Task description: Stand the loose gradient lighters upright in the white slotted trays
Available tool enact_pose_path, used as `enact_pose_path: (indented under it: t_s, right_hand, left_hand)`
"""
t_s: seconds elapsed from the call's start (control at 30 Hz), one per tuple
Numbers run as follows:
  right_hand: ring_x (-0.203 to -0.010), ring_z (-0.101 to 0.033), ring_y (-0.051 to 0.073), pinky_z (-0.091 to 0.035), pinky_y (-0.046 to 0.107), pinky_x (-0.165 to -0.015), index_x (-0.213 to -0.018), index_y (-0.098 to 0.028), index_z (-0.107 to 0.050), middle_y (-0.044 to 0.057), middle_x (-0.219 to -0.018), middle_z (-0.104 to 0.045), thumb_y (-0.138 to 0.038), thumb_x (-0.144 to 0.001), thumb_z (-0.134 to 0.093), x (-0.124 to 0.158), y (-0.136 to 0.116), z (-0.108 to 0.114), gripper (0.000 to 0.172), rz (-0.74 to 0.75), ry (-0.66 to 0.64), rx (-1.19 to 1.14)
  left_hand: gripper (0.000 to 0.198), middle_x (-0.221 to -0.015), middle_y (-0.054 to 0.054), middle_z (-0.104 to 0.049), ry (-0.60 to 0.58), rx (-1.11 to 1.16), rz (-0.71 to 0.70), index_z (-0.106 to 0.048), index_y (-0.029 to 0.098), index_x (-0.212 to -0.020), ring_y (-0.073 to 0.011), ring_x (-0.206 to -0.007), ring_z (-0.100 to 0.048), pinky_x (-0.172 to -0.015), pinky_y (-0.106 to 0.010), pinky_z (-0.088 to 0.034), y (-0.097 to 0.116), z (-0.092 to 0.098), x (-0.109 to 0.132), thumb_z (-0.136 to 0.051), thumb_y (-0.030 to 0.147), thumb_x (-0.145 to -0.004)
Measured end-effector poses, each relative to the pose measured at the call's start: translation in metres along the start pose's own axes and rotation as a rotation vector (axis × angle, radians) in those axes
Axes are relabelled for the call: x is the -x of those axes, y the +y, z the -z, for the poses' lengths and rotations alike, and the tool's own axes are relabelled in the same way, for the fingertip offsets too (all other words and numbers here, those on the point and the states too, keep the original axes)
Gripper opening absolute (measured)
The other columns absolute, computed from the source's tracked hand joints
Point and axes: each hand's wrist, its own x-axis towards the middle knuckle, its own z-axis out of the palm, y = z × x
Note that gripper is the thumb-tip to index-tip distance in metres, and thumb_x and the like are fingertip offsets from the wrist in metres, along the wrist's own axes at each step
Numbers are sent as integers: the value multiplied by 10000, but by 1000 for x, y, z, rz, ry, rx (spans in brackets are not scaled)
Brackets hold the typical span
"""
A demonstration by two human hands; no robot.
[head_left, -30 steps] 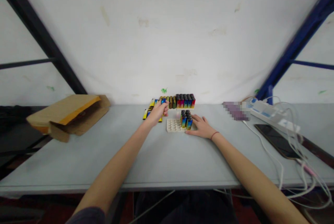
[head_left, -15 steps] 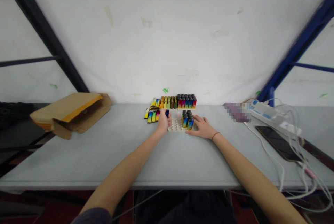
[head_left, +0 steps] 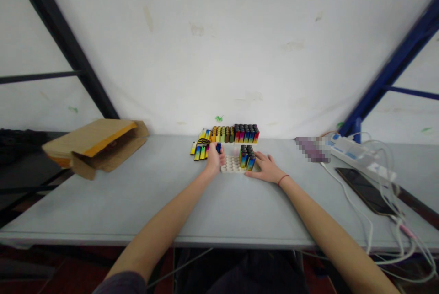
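A white tray with round holes [head_left: 230, 165] lies on the table between my hands. Several blue-and-yellow batteries with black tops [head_left: 243, 159] stand upright at its right end. My left hand [head_left: 213, 159] is closed around a dark blue battery [head_left: 218, 148], its lower part hidden by the fingers, near the tray's left end. My right hand [head_left: 265, 169] rests open, fingers apart, against the tray's right end beside the standing batteries. Loose yellow and multicoloured batteries [head_left: 200, 151] lie in a pile left of my left hand.
Behind the tray stand rows of yellow-to-brown batteries [head_left: 222, 134] and red-and-blue ones [head_left: 247, 133]. An opened cardboard box [head_left: 99, 145] sits at left. At right are a power strip [head_left: 363, 159], a black phone [head_left: 365, 189], white cables and a blurred purple item [head_left: 312, 149].
The head view has shifted slightly. My left hand still grips the dark blue battery and has barely moved. My right hand stays at the tray's right end.
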Motion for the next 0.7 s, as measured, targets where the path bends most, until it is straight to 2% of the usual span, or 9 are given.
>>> enact_pose_path:
  t_s: [0.17,0.23,0.33,0.4,0.5,0.6,0.7]
  right_hand:
    - [-1534,-284,402,-165,688,-1212,-1570,-204,-423,203,-1646,-359,-782,-863,-549,-1,1,-1,922,1,0,-6]
    - [-1534,-283,403,-167,696,-1208,-1572,-204,-418,202,-1647,-356,-786,-859,-549,-1,1,-1,930,1,-2,-10]
    - [-1535,-283,398,-164,699,-1210,-1576,-200,-410,200,-1645,-360,-780,-857,-559,0,0,0,936,-1,-1,-15]
    - [-1533,-290,393,-164,694,-1212,-1578,-197,-406,199,-1645,-362,-771,-859,-566,0,-1,1,934,-2,4,-18]
    - [-1525,-309,389,-168,681,-1216,-1565,-201,-426,194,-1639,-375,-756,-865,-576,1,-2,2,906,-8,10,-23]
    - [-1520,-324,377,-172,662,-1220,-1560,-214,-434,190,-1634,-387,-738,-866,-590,1,-3,2,884,-25,20,-23]
    - [-1516,-330,370,-181,637,-1224,-1564,-213,-429,186,-1631,-394,-732,-862,-601,0,-3,0,890,-34,38,-20]
  left_hand:
    - [459,-417,107,-251,-37,-9,-25,-391,241,-687,-72,-326,-201,-354,-195,-163,-6,-1,-4,-434,648,-893]
    - [413,-442,107,-309,-59,-53,-71,-426,239,-754,-76,-337,-240,-370,-199,-202,-7,-2,-4,-458,625,-897]
    - [263,-544,77,-468,-106,-257,-270,-471,241,-861,-101,-430,-413,-464,-212,-357,-5,-2,1,-513,496,-913]
    - [208,-691,21,-585,-171,-461,-451,-529,230,-873,-135,-623,-569,-633,-249,-477,0,-1,5,-560,433,-905]
    - [187,-948,-70,-663,-302,-710,-667,-651,206,-876,-209,-956,-631,-855,-310,-506,7,2,11,-650,392,-862]
    - [218,-1043,-101,-686,-453,-815,-696,-721,206,-940,-228,-963,-640,-808,-316,-519,9,4,12,-665,400,-861]
    - [234,-982,-98,-708,-532,-869,-699,-747,207,-966,-218,-863,-652,-760,-315,-524,3,6,9,-655,404,-881]
